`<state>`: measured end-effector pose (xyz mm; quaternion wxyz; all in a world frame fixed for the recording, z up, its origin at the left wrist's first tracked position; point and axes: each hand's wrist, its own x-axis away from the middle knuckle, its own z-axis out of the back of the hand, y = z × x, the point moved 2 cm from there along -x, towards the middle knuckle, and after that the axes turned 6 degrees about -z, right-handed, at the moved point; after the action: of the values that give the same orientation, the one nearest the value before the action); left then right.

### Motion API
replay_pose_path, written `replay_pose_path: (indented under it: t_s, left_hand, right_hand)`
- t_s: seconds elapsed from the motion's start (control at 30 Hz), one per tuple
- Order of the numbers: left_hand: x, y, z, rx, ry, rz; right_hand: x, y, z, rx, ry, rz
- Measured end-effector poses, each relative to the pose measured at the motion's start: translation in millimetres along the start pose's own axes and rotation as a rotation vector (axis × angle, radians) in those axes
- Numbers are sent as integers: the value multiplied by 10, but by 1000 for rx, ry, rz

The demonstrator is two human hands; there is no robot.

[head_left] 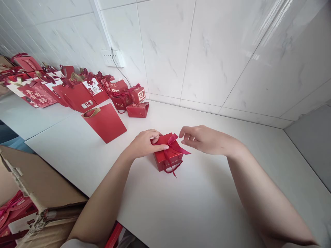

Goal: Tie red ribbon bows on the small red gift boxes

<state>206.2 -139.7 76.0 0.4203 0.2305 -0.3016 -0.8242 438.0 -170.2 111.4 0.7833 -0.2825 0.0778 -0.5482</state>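
A small red gift box (160, 159) stands on the white table, with a crimson ribbon bow (172, 139) on its top and a twisted red cord handle (176, 168) hanging at its front. My left hand (147, 143) grips the box from its left, the thumb lying across the lid beside the bow and the other fingers partly hidden behind. Just right of the bow, my right hand (200, 139) hovers in the air with curled fingers spread apart. Nothing shows between them, and they do not touch the ribbon.
Left of the box lies a red gift bag (106, 122) with a tan handle. Several red boxes (138, 110) and bags (74, 96) crowd the back left along the tiled wall, under a power socket (113, 58). An opened cardboard carton (43, 179) stands at the lower left.
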Motion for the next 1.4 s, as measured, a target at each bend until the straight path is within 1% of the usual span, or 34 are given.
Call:
replay_pose_path:
  t_s: [0.07,0.13,0.27,0.37,0.43,0.53,0.67,0.73,0.8,0.87,1.03,1.17,1.27,1.4]
  left_hand:
    - [6,12,12,8,-44,-1]
    - [16,17,43,28,-98,3]
    - [36,10,105,82,-198,24]
    - [39,7,120,113,-234,11]
    - [32,10,111,129,-233,-17]
    - [17,10,87,170,-164,-16]
    - [19,13,40,169,-118,18]
    - [24,19,22,145,-66,25]
    - [24,26,-2,119,2,27]
    - [17,35,-46,108,24,20]
    - [-20,35,-181,172,-43,25]
    - [-45,19,-236,268,-139,-7]
    - [-57,-17,-251,314,-195,-8]
    - [-60,-43,-255,295,-211,-3]
  right_hand:
    - [-75,28,-31,-31,39,23]
    - [-120,42,-53,-57,50,53]
    - [-130,38,-61,-115,4,129]
    - [-125,23,-58,-115,-23,183]
    - [-140,18,-67,-106,-20,194]
    - [-192,23,-93,-131,-13,169]
    - [-241,40,-103,-221,-84,118]
    - [-230,30,-79,-276,-124,138]
    - [-205,10,-46,-326,-133,174]
    - [-190,-5,-27,-361,-130,195]
    - [-287,38,-79,-462,-87,189]
    - [-435,132,-195,-595,-148,225]
    - [-513,207,-272,-592,-174,269]
    - [-561,274,-333,-544,-157,324]
